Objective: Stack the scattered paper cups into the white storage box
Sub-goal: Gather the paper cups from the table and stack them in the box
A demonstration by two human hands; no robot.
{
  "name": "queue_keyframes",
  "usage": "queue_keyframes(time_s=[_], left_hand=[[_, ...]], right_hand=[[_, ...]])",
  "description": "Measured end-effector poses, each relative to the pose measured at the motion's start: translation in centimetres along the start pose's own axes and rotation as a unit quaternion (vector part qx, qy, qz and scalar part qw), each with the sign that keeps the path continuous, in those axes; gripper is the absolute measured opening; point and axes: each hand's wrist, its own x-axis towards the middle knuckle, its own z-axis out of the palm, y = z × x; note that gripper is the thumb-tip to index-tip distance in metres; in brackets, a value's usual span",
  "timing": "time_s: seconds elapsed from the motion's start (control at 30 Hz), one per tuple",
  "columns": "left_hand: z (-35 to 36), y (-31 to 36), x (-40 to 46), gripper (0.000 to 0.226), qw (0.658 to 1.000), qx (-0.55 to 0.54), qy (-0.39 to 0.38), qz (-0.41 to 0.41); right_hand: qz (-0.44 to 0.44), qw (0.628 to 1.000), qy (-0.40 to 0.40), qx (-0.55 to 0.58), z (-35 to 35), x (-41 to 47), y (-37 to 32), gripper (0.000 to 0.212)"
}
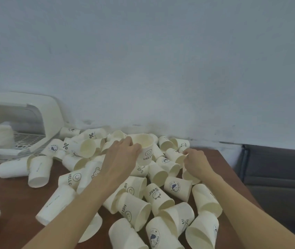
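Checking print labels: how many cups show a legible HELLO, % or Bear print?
HELLO cups: 4
% cups: 2
Bear cup: 1
Total: 7 legible; the other prints are different, blurred or turned away.

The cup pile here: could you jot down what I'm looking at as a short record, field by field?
Place: brown table against a pale wall
Cups: many paper cups scattered on their sides, some nested
Prints: "HELLO" smiley, "Bear", percent sign
Left hand: grips an upright HELLO cup above the pile
Right hand: pinches the rim of a cup in the pile
Storage box: white, far left, open front, cups already inside
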Motion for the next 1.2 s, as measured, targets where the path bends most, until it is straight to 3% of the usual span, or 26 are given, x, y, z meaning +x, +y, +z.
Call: queue_keyframes(time_s=[0.5,0.73,0.87,1.0,1.2], left_hand=[[5.8,1.5,2.1,0.015,0.998,-0.049,0.019,0.030],[6.7,1.1,2.3,0.016,0.998,-0.060,0.016,0.032],[6.8,0.8,2.1,0.015,0.997,-0.068,0.013,0.033],[6.4,0.6,2.2,0.017,0.997,-0.061,0.014,0.035],[5.2,0.9,2.0,0.016,0.997,-0.066,0.020,0.033]], right_hand=[[0.156,0.987,-0.018,-0.018,2.1,7.2,4.2,0.004],[0.232,0.971,0.039,0.037,4.1,8.9,4.1,0.024],[0.264,0.958,0.083,0.076,4.4,9.1,3.6,0.025],[0.264,0.949,0.145,0.092,3.9,8.9,2.9,0.022],[0.179,0.965,0.186,0.044,2.1,7.4,2.6,0.026]])
